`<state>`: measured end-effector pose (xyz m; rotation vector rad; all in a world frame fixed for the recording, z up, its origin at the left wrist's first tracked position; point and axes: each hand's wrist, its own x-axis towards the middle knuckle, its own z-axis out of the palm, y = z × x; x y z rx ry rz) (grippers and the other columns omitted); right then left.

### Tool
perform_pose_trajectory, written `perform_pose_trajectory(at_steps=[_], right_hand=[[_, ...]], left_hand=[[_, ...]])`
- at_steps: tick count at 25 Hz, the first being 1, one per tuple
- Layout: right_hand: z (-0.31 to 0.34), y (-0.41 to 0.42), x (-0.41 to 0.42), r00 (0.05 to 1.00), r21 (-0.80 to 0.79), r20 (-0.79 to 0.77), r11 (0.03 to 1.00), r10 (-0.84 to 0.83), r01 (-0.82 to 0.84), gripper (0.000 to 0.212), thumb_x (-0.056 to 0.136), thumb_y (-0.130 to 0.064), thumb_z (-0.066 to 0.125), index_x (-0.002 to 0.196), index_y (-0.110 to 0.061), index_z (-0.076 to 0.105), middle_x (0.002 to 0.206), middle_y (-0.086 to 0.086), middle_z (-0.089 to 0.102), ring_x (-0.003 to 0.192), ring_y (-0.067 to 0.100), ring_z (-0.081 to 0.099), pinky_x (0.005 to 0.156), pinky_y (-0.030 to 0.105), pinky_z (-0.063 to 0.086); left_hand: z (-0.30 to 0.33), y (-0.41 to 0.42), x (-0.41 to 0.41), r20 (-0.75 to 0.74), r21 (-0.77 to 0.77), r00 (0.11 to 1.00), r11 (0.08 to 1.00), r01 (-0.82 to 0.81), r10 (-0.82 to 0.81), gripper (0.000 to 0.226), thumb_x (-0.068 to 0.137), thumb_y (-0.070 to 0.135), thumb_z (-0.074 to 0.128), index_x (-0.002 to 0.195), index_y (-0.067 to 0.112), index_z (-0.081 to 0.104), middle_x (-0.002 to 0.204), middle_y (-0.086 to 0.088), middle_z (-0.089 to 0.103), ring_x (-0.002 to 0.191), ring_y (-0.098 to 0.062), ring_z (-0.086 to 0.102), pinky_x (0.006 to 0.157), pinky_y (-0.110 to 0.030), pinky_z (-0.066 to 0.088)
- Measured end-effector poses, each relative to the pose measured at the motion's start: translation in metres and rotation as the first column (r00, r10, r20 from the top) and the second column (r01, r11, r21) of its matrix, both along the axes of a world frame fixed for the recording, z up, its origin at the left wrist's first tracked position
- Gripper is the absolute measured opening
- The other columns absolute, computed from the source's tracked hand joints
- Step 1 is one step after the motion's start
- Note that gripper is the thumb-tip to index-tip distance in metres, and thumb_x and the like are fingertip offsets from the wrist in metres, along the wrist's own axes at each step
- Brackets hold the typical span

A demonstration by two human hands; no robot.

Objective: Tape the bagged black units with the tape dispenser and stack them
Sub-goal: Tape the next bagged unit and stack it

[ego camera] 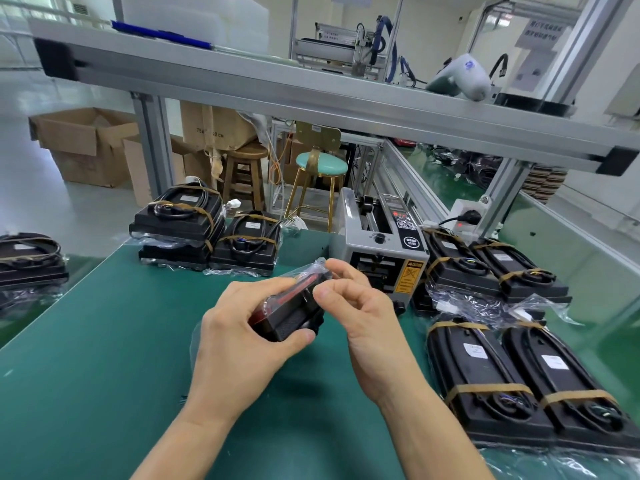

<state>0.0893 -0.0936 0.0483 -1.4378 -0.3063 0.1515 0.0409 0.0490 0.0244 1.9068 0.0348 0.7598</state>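
Gripped end-on above the green mat point(104, 341) by left hand point(239, 344), bagged black unit point(291, 306), its loose bag folded shut under right hand point(360, 306) fingertips, likely ready for tape from tape dispenser point(384, 247) just beyond.

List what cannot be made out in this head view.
- Held unit: mostly covered by the left hand and right hand; any tape on it cannot be seen.
- Dispenser: its outlet is partly behind the right hand.
- Labels on the right units: too small to read.
- Left unit: cut by the frame edge.
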Motion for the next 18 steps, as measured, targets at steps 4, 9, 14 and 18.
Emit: perform_pose_trajectory(at_steps=[4, 9, 14, 18], right_hand=[[0.0, 0.005, -0.001, 0.999, -0.01, 0.0, 0.999, -0.032, 0.032, 0.009, 0.085, -0.007, 0.067, 0.08, -0.002, 0.072, 0.127, -0.012, 0.055, 0.116, -0.003, 0.054, 0.091, 0.014, 0.038], [-0.002, 0.008, -0.001, 0.997, -0.015, 0.04, 0.998, -0.061, 0.062, 0.016, 0.085, -0.005, 0.067, 0.071, -0.011, 0.071, 0.125, -0.011, 0.055, 0.116, 0.002, 0.055, 0.098, 0.021, 0.039], [-0.006, 0.013, 0.0, 0.99, -0.042, 0.076, 0.991, -0.12, 0.123, 0.025, 0.085, -0.006, 0.068, 0.064, -0.019, 0.071, 0.121, -0.014, 0.056, 0.118, 0.006, 0.054, 0.11, 0.036, 0.038], [-0.009, 0.015, 0.0, 0.981, -0.086, 0.123, 0.983, -0.149, 0.16, 0.027, 0.083, -0.006, 0.069, 0.061, -0.021, 0.07, 0.117, -0.016, 0.057, 0.113, 0.003, 0.056, 0.108, 0.037, 0.04]], left_hand=[[-0.001, 0.001, 0.0, 0.001, -0.009, 1.0, 1.0, -0.005, 0.005, 0.06, 0.045, 0.035, 0.082, 0.101, 0.05, 0.065, 0.1, 0.017, 0.065, 0.093, -0.005, 0.064, 0.085, -0.038, 0.053], [0.001, 0.001, 0.0, 0.005, -0.007, 1.0, 1.0, -0.005, 0.005, 0.058, 0.045, 0.035, 0.082, 0.1, 0.049, 0.066, 0.099, 0.018, 0.065, 0.093, -0.005, 0.064, 0.085, -0.037, 0.053], [0.002, 0.002, 0.0, 0.013, -0.005, 1.0, 1.0, -0.001, 0.001, 0.059, 0.045, 0.033, 0.082, 0.1, 0.047, 0.066, 0.099, 0.017, 0.065, 0.093, -0.004, 0.064, 0.085, -0.034, 0.052], [0.003, 0.002, -0.001, 0.024, -0.011, 1.0, 1.0, 0.004, -0.004, 0.059, 0.045, 0.032, 0.082, 0.101, 0.046, 0.066, 0.099, 0.017, 0.066, 0.093, -0.005, 0.064, 0.084, -0.031, 0.052]])
